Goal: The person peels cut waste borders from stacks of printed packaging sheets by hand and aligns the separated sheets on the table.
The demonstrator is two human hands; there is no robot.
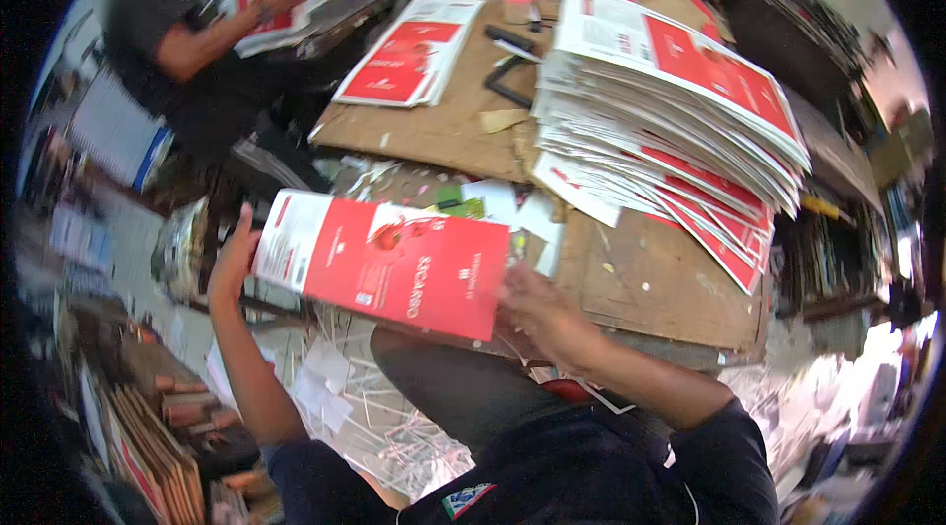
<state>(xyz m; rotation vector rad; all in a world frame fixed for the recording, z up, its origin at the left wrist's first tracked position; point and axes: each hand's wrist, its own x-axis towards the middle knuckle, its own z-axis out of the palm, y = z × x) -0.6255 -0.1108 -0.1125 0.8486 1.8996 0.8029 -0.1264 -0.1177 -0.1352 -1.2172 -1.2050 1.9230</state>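
Note:
A red-and-white printed card sheet (404, 264) with a tomato picture is held level above my lap, in front of the bench. My left hand (235, 254) grips its white left end, with the thumb along the edge and the other fingers hidden beneath. My right hand (547, 313) is closed at the red right end. Its fingers are blurred by motion. Beyond the sheet, on the right of the wooden bench, a tall uneven stack of similar sheets (670, 101) rises. A smaller pile of them (414, 52) lies at the bench's far left.
The wooden bench (670, 284) holds a pink round item (517, 5) and black angular pieces (509, 82) between the piles. Paper scraps (488, 200) fill a recess at its middle. White offcut strips (394, 426) litter the floor. Another person (182, 52) handles similar sheets at far left.

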